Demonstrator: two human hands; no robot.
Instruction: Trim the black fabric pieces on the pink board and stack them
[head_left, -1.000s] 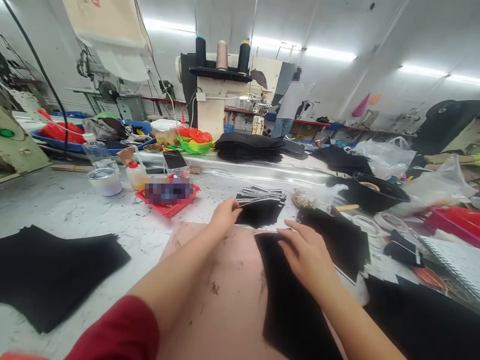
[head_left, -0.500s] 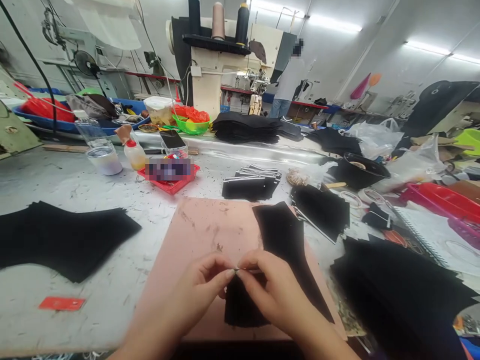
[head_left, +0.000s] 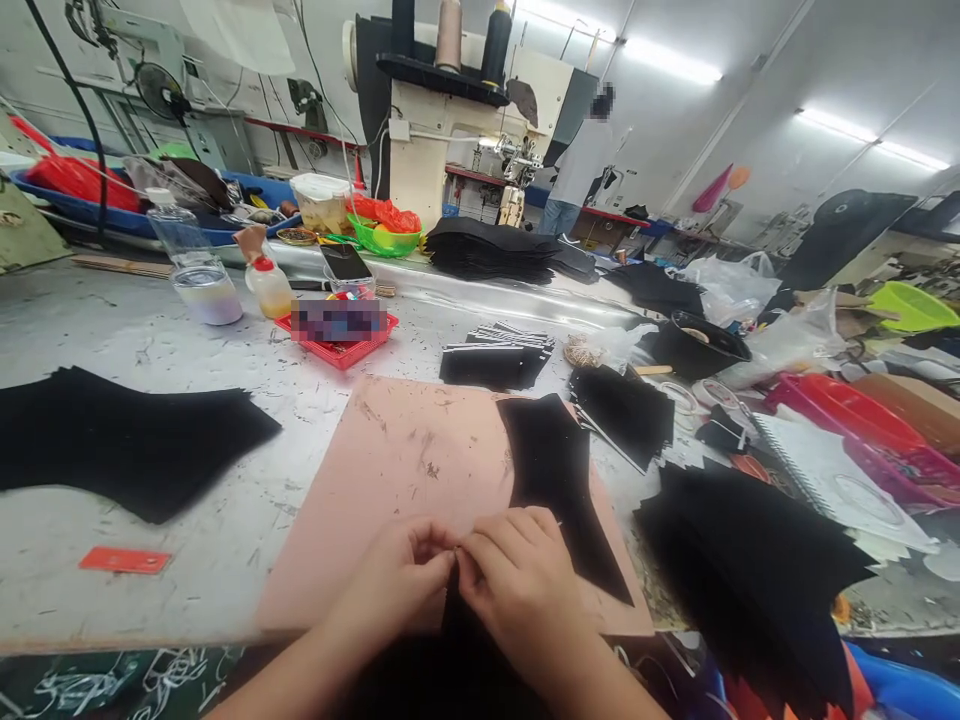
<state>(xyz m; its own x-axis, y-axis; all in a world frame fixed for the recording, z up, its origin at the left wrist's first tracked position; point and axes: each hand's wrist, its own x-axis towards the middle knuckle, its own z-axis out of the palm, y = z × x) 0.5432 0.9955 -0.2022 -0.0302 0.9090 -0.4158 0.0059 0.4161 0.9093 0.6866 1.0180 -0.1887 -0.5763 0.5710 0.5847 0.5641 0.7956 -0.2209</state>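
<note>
My left hand and my right hand meet at the near edge of a pink work mat. Both pinch the top edge of a small black fabric piece, fingertips touching. The piece hangs down between the hands toward my lap and is mostly hidden by them. A larger black cut piece lies on the mat just beyond my right hand. Farther back sits a stack of small black pieces.
Black fabric piles lie at left, right and mid-right. A red tray, glue bottle, plastic bottle and sewing machine stand behind. A person stands far back. A small red card lies near left.
My hands drew back from the far stack to the near edge of the mat and now pinch a small black piece together, lower and closer than half a second ago.
</note>
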